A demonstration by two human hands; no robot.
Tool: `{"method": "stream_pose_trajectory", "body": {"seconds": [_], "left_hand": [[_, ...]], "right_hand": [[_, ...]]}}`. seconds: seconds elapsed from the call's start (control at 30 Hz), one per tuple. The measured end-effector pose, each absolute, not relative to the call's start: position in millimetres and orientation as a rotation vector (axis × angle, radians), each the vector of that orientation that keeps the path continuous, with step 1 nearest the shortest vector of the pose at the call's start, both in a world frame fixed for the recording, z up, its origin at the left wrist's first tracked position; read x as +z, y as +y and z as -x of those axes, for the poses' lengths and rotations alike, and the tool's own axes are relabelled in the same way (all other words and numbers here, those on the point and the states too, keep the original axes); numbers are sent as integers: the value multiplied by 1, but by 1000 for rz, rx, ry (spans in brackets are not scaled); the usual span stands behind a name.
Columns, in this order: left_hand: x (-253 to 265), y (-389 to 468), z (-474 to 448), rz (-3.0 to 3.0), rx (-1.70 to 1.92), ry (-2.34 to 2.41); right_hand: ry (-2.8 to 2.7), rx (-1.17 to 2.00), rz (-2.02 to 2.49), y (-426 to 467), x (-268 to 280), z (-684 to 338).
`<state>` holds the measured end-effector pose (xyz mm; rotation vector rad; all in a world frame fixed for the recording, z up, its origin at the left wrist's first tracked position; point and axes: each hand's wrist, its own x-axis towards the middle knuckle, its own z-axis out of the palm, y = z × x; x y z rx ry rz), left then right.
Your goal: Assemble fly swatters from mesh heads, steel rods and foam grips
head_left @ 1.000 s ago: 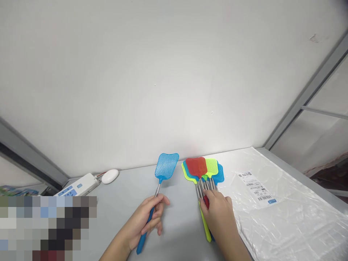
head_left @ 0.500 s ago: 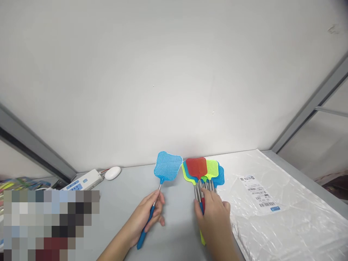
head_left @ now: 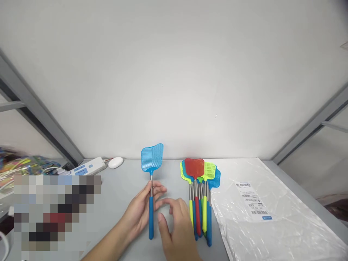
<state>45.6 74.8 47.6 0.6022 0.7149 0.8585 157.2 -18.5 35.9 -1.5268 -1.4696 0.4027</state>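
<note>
A blue fly swatter (head_left: 152,158) with a metal shaft and blue handle stands nearly upright in my left hand (head_left: 140,208). Its shaft is pinched near the thumb, above the grip. Close to the right of that handle is my right hand (head_left: 178,232), with thumb and fingers apart and nothing between them. Beyond it, several fly swatters lie in a bunch on the grey table: a red fly swatter (head_left: 194,168) on top, a yellow-green fly swatter (head_left: 209,170) beside it, and a blue fly swatter (head_left: 216,179) at the right edge. Their handles point toward me.
A white plastic mailing bag (head_left: 261,239) with a printed label (head_left: 252,201) covers the right side of the table. On the left are a white power strip (head_left: 91,166), a white oval object (head_left: 115,162) and clear-wrapped items (head_left: 29,166). A pale wall (head_left: 174,79) stands behind.
My right hand has left the bunch of swatters and moved left, close to the held blue one. That swatter has turned more upright and shifted slightly left.
</note>
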Motion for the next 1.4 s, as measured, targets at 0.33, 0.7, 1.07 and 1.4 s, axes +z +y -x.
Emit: {"method": "stream_pose_trajectory", "body": {"seconds": [0.33, 0.7, 1.07, 1.4], "left_hand": [[58, 45, -45, -753, 1071, 709], [52, 58, -27, -1152, 1300, 801], [54, 49, -35, -1078, 1204, 789], [51, 57, -35, -1009, 877, 647]], "right_hand": [[-1311, 814, 1393, -12, 29, -134], [-1477, 583, 1658, -17, 28, -136], [-1328, 1076, 1569, -32, 34, -147], [-881, 1489, 1096, -2, 54, -131]]}}
